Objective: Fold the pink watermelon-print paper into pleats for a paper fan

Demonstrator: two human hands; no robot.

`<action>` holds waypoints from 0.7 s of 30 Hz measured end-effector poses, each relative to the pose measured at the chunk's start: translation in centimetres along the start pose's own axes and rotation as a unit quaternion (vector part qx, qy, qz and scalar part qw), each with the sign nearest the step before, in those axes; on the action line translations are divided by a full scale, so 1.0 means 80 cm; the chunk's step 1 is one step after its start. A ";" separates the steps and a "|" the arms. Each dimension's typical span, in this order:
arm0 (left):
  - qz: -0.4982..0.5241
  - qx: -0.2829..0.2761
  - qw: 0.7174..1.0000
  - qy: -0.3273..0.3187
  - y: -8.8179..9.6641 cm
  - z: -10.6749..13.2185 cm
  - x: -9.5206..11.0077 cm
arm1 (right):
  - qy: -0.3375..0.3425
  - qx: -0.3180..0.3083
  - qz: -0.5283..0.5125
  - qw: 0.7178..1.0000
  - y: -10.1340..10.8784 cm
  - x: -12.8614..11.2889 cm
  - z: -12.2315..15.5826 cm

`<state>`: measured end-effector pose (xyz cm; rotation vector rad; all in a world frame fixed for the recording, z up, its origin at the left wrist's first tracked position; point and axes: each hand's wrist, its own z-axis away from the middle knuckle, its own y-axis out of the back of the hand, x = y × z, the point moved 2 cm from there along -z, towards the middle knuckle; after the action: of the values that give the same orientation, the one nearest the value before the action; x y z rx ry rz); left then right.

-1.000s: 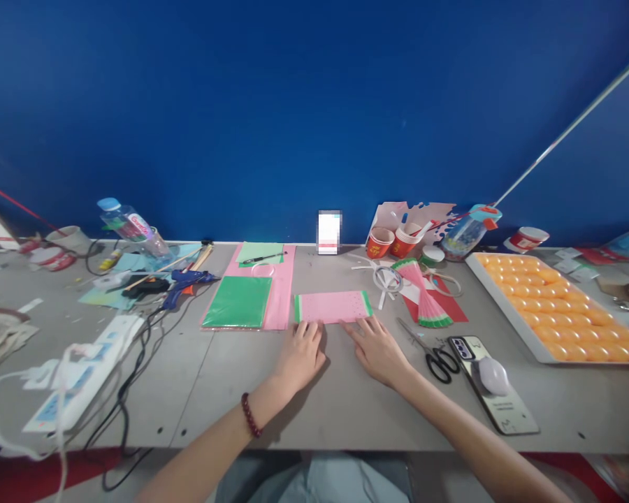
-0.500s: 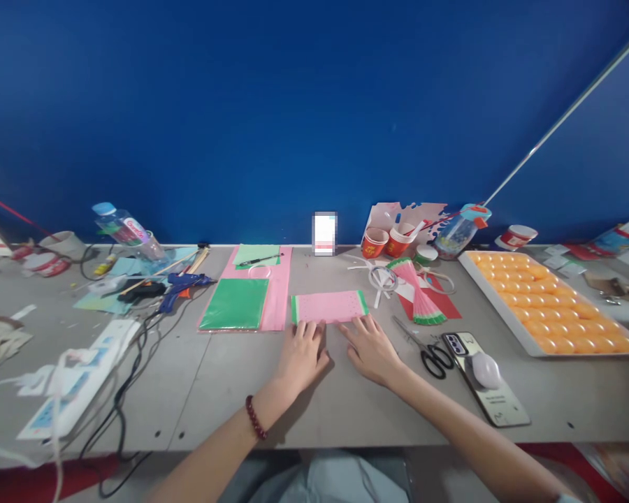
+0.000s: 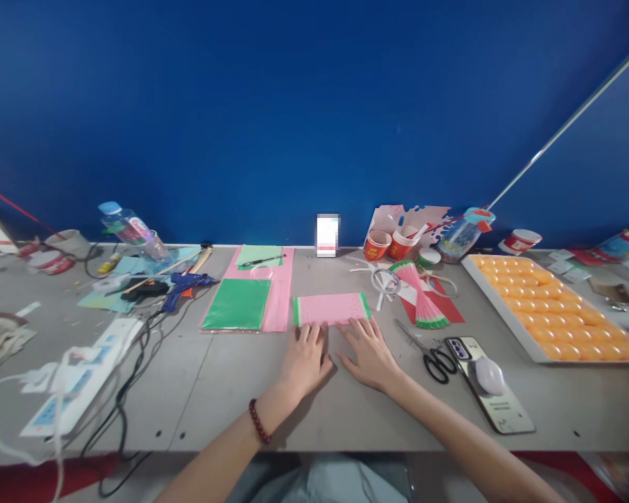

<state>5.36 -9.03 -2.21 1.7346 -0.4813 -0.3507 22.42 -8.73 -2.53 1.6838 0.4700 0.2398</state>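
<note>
A pink paper strip [image 3: 330,308] with green ends and small dark dots lies flat on the table in front of me. My left hand [image 3: 305,356] rests with its fingertips on the strip's near edge at the left, fingers stretched out. At the right end of that same edge, my right hand [image 3: 367,353] lies with fingers spread, fingertips touching the paper. Neither hand grips anything. To the right sits a pleated paper fan [image 3: 423,297] in pink and green, pinched narrow at its middle. Black-handled scissors [image 3: 436,362] lie nearer my right hand.
Left of the strip are a green paper pack [image 3: 235,304] on a pink sheet [image 3: 279,307], a blue glue gun [image 3: 183,286] and a power strip [image 3: 84,377]. Rightward are a phone [image 3: 495,391], red paper cups [image 3: 377,246] and a tray of orange domes [image 3: 555,307].
My right hand's fingers have shifted slightly along the strip's near edge, the index finger straighter. The strip stays flat, and the whole view has moved a little.
</note>
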 end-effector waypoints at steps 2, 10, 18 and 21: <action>0.003 0.004 1.000 0.005 -0.001 0.000 0.000 | 0.005 -0.004 0.000 1.000 0.003 -0.001 -0.001; 0.008 -0.010 1.000 0.015 0.004 -0.004 0.000 | 0.014 -0.015 0.007 1.000 0.004 -0.003 -0.002; 0.015 -0.013 1.000 0.013 0.009 -0.006 0.000 | 0.008 -0.008 0.005 1.000 0.009 -0.002 -0.004; 0.026 -0.020 0.999 0.012 0.010 -0.007 -0.002 | 0.006 -0.004 0.001 1.000 0.008 0.001 -0.004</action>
<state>5.41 -8.65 -1.34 1.6820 -0.4979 -0.2996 22.47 -8.48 -1.87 1.6758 0.4757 0.2517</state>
